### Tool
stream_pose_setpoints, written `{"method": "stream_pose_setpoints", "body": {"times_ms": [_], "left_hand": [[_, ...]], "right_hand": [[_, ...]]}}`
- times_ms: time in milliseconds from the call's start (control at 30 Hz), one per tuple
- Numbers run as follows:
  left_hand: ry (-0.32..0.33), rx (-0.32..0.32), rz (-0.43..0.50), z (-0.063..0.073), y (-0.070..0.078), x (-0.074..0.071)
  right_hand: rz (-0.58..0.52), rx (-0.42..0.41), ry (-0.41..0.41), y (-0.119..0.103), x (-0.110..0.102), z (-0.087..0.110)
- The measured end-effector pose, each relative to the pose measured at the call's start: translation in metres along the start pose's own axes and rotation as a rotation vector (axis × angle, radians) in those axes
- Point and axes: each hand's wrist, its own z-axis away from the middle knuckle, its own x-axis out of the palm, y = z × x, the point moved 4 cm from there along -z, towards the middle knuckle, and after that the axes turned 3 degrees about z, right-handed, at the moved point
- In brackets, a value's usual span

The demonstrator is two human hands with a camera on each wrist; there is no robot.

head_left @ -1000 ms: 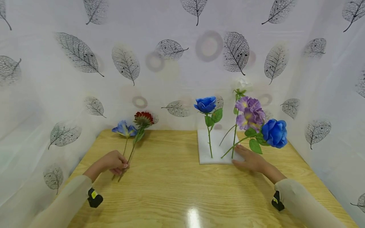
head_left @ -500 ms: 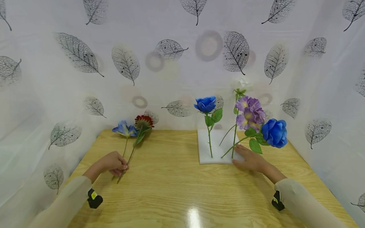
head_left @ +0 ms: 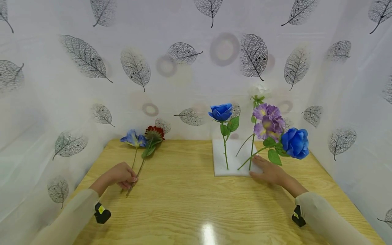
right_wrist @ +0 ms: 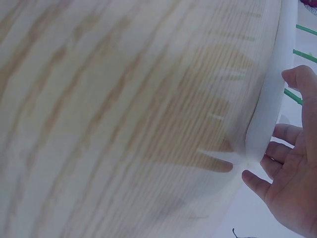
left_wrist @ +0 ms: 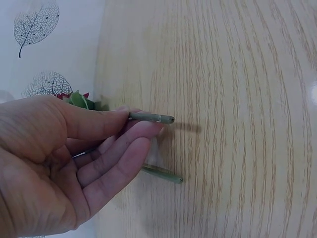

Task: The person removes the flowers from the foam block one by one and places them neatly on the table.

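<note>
My left hand (head_left: 120, 174) pinches the stem of a red flower (head_left: 154, 133) between thumb and finger. In the left wrist view the cut end of that stem (left_wrist: 151, 117) sticks out past the fingertips. A light blue flower (head_left: 133, 138) lies beside it, its stem (left_wrist: 163, 173) on the table under the hand. On the right, my right hand (head_left: 271, 171) rests at the right edge of a white foam board (head_left: 220, 160), thumb at its near corner and fingers spread along the side. A blue rose (head_left: 221, 112) stands upright in the board.
Also in the board are a white flower (head_left: 259, 91), a purple iris (head_left: 269, 122) and a second blue rose (head_left: 295, 143) leaning right over my right hand. The wooden table (head_left: 183, 204) meets a leaf-printed curtain (head_left: 183, 88) at the back and sides.
The red flower's head has dipped and turned in my left fingers, so its leaves now show lower on the stem. My right hand and the flowers in the board stay put.
</note>
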Motion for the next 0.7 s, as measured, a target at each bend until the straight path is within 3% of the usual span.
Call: {"method": "stream_pose_setpoints", "body": {"times_ms": [700], "left_hand": [[-0.007, -0.037, 0.057, 0.0006, 0.0026, 0.0010]], "right_hand": [[-0.010, -0.005, 0.009, -0.0007, -0.0009, 0.0015]]}}
